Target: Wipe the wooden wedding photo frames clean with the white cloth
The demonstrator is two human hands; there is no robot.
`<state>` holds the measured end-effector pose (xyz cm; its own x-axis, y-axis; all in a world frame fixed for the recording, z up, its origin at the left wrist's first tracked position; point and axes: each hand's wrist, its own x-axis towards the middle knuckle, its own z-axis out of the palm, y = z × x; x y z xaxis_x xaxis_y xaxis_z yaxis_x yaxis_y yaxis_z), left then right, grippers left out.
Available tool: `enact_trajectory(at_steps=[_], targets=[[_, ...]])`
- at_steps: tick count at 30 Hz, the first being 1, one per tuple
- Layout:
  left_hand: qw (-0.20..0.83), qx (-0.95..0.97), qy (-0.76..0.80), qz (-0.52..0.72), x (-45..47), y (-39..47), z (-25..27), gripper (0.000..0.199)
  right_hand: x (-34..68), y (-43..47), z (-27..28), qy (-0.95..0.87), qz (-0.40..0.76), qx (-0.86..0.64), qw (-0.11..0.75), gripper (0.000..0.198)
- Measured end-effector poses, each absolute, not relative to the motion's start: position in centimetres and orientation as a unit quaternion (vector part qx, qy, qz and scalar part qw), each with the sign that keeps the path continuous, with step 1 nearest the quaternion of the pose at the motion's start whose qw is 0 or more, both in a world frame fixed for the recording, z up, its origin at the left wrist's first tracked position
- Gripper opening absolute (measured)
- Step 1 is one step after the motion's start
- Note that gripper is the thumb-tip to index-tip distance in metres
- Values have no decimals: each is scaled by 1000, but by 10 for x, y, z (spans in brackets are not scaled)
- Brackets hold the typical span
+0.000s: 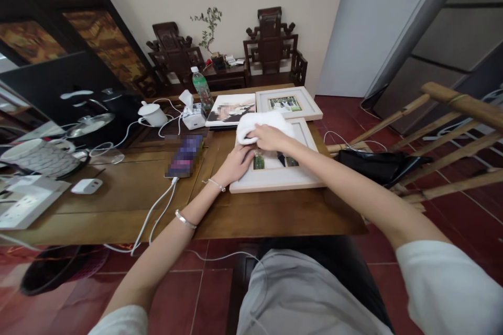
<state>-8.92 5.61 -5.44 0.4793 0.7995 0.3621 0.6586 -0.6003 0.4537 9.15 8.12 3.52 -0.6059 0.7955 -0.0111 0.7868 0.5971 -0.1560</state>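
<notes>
A white picture frame (275, 184) lies flat on the wooden table, with a photo partly covered by my arm and a cloth. My right hand (271, 137) is closed on a folded white cloth (259, 120) and presses it against the upper left part of the frame. At the frame's left edge, my left hand (237, 163) holds the border, its fingertips close to the cloth. Behind them lie a second framed photo (285, 103) and a canvas-like photo print (231, 110) on top of something dark.
Left of the frame lie a charging phone (184, 156), a tissue box (194, 116), a green-labelled bottle (201, 88) and a lidded white cup (152, 114). White cables cross the table (220, 220). A power strip (31, 201) sits far left; a bamboo chair (451, 115) stands right.
</notes>
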Motion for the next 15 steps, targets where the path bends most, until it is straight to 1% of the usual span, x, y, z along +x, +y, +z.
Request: enact_trajectory(at_steps=[3,6,11,15], targets=[[136,849,421,289,-88,54,-49,34,64,87,37,-891,24,-454,6,46],[134,848,421,292,-87,54,-48,37,67,91,37,-879,-8,-476,-10,44],[137,835,442,298,-88,57,-56,44,119,91,39,-854,-25,-518,-49,42],[141,833,444,300,-89,58,-60,48,169,84,42,-827,-52,-554,-83,46]])
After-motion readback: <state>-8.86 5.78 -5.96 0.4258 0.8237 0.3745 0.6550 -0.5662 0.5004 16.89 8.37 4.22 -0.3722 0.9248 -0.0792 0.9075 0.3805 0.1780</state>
